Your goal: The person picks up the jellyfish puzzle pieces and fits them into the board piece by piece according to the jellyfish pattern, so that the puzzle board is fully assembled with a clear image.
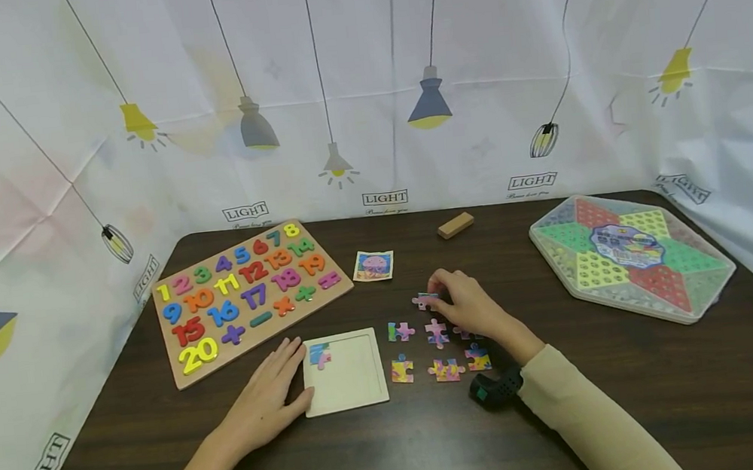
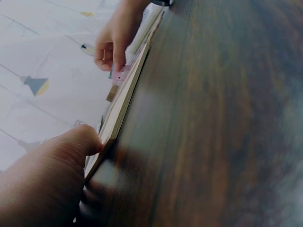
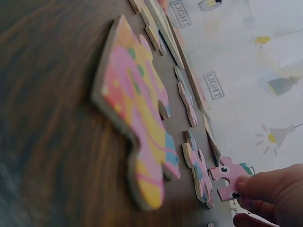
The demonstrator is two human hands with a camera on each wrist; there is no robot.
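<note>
My right hand pinches a pink jigsaw piece between thumb and fingers, off the table in the right wrist view. Printed on the piece is a dark eye; its edge is blue-green. On the left, my left hand rests along the left side of a square wooden puzzle tray, fingers fairly straight, thumb at its edge. A blue and pink piece lies in the tray's upper left corner. Several loose jigsaw pieces lie between tray and right forearm, one partly hidden by the right hand.
A small picture card lies behind the tray. Further back is a small wooden block. A wooden number board occupies the left and a hexagonal game board in a clear case the right. A printed cloth hangs behind the table.
</note>
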